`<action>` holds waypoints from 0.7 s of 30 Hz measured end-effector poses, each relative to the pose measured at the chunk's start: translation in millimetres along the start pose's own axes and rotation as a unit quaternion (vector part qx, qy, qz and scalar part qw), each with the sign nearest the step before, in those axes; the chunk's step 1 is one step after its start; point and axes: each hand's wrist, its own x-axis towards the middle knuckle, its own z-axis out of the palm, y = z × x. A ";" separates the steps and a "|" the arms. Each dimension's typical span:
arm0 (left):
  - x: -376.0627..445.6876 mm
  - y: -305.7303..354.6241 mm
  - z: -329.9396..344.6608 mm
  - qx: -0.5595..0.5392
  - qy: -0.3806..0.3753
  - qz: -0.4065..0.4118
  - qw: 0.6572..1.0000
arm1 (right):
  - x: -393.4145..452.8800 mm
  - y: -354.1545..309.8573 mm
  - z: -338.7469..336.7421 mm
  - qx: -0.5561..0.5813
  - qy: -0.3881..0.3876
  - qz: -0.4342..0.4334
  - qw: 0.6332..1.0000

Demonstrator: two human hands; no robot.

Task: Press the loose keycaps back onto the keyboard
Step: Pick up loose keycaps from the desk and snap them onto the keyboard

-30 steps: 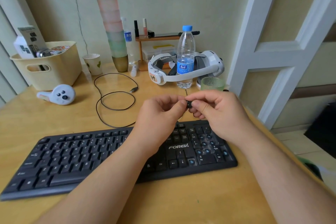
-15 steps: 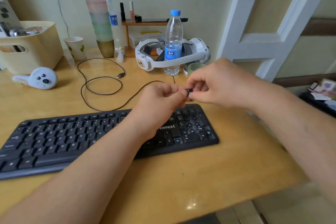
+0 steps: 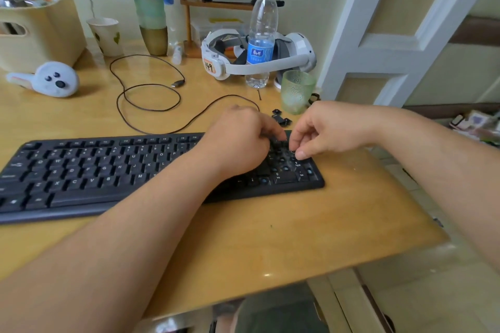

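The black plastic full-size keyboard (image 3: 113,170) lies along the near edge of the wooden surface (image 3: 270,238), numeric pad toward the right edge. Left hand (image 3: 238,143) braces the pad, grip contents hidden. Right hand (image 3: 322,132) pinches narrowly over a bare socket (keycap not discernible). Spare small black loose keycaps (image 3: 281,117) wait just behind the keyboard. A white headset (image 3: 238,62) farther back carries an orange "149" label.

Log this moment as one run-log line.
stage: seating keycap | left hand: resting on keyboard numpad | right hand: pinching over numpad, keycap not discernible | loose keycaps: on desk behind keyboard
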 end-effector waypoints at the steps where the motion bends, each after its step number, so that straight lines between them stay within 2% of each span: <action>1: 0.1 0.0 0.0 0.002 -0.004 0.000 1.000 | 0.9 -0.5 0.2 -0.006 -0.003 0.000 1.000; 12: -0.8 3.0 1.0 0.014 -0.089 0.027 0.996 | 8.3 -16.7 -3.1 -0.083 -0.016 0.018 0.996; 21: -1.8 5.5 -2.4 0.055 -0.102 0.010 0.993 | 7.5 -18.6 -5.1 -0.037 -0.025 0.050 0.998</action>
